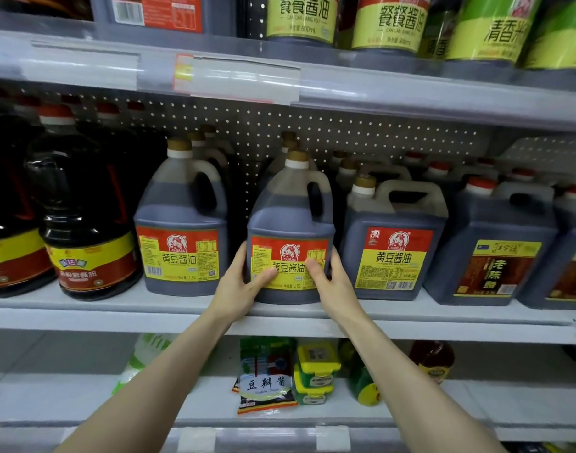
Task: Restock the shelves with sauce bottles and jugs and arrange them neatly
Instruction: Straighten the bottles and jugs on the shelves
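Both my hands on soy sauce jug (289, 230), mid shelf (116, 310), near front edge. L hand (244, 282) wraps its left side, thumb on label; R hand (329, 279) wraps right side, thumb on label. Jug upright, betw matching jug (182, 230) & squarer jug (394, 240).

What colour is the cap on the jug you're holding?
The cap is golden brown; head view.

Label on jug (289, 217): 黄豆酱油, seemingly 1.75L
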